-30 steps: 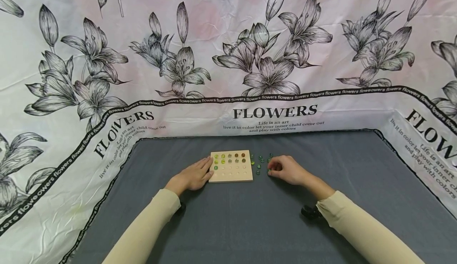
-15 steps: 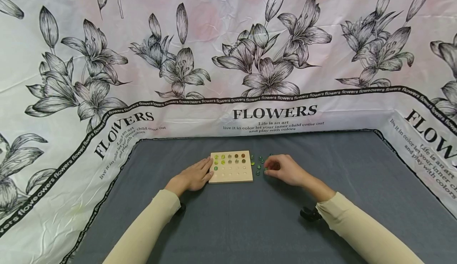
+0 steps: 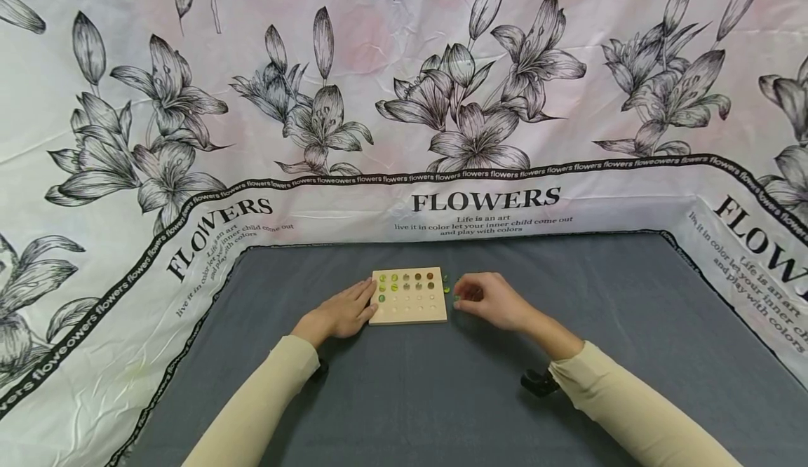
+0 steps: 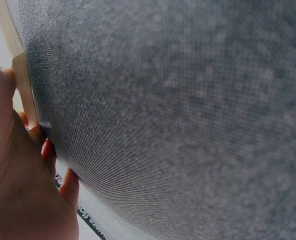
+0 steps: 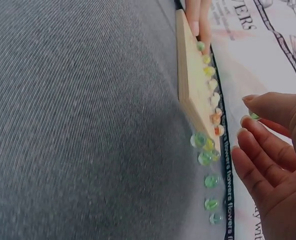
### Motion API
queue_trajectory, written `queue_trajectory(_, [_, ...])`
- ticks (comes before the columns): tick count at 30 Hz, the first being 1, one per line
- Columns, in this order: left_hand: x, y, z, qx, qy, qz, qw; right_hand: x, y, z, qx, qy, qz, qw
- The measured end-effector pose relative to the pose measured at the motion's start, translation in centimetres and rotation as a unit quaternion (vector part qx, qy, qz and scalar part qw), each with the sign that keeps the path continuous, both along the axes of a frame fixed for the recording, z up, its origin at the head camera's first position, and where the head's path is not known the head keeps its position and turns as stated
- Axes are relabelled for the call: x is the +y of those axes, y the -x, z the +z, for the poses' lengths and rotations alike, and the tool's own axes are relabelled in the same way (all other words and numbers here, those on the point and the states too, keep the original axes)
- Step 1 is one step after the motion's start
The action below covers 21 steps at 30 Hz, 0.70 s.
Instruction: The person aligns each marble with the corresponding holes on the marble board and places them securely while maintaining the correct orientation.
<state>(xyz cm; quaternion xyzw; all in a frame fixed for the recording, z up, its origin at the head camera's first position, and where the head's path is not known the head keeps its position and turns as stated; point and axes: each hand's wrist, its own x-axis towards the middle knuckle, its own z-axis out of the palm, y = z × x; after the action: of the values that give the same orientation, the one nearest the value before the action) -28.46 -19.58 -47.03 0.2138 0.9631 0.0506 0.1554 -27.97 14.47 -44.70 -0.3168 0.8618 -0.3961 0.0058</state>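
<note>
A pale wooden board [image 3: 413,311] with rows of round hollows lies on the grey cloth. Its two far rows hold yellow, clear and brown marbles; one green marble [image 3: 381,299] sits at the left of the third row. My left hand [image 3: 341,311] rests with extended fingers against the board's left edge. Right of the board, my right hand [image 3: 495,302] pinches a green marble [image 5: 254,115] between thumb and index finger, other fingers loosely bent. Several loose green marbles [image 5: 211,181] lie beside the board, mostly hidden by this hand in the head view.
A loose yellow-green marble [image 3: 446,289] lies close to the board's right edge. Grey cloth [image 3: 429,397] covers the table. Behind it rises a white curtain [image 3: 353,218] printed with flowers and lettering.
My right hand has moved left toward the board with the pinched marble, passing over the loose marbles. My left hand and the board have stayed in place.
</note>
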Motion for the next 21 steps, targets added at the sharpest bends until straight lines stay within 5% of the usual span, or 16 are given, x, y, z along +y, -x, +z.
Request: queue_trajectory(21, [-0.1, 0.0, -0.1, 0.005, -0.014, 0.001, 0.9999, -3.9, 0.0, 0.4, 0.01, 0.02, 0.041, 0.9989])
